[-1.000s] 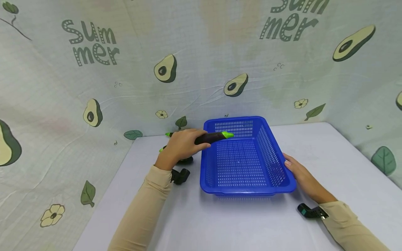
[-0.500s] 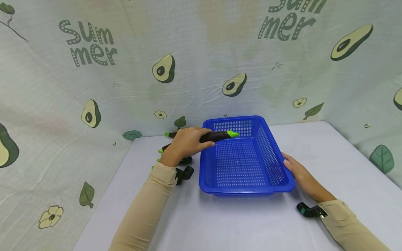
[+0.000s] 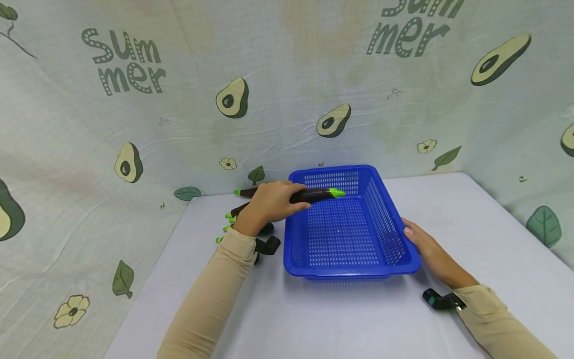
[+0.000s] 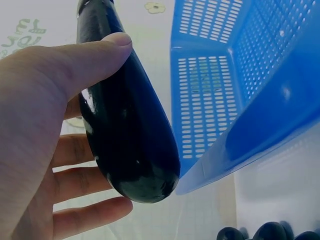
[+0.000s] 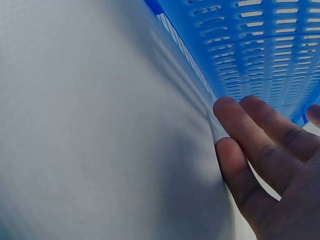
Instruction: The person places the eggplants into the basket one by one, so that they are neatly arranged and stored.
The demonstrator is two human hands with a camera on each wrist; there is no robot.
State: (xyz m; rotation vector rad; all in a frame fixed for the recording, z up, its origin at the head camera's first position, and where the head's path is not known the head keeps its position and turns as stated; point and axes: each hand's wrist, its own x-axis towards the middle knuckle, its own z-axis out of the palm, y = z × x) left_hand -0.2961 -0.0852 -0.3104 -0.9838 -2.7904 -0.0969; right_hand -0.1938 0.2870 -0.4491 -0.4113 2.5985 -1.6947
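Observation:
My left hand (image 3: pixel 273 202) grips an eggplant (image 3: pixel 314 195), dark purple with a bright green stem end. It is raised over the left rim of a blue plastic basket (image 3: pixel 287 249), its green end pointing right over the inside. In the left wrist view, the thumb lies across the eggplant (image 4: pixel 132 130), its rounded end hanging free beside the basket wall (image 4: pixel 205 110). My right hand (image 3: pixel 428 249) rests against the basket's right side. Its fingers (image 5: pixel 255 145) reach out fairly straight beside the perforated outer wall (image 5: pixel 250 55) in the right wrist view.
Several more eggplants (image 3: pixel 246 192) lie on the white table (image 3: pixel 314 319) left of the basket, partly hidden behind my left arm. Their rounded ends (image 4: pixel 270 232) show low in the left wrist view. A printed cloth (image 3: pixel 287 85) hangs behind the table.
My left hand has shifted slightly right with the eggplant, its green end reaching further over the basket. More eggplants show behind the left wrist. My right hand stays at the basket's side.

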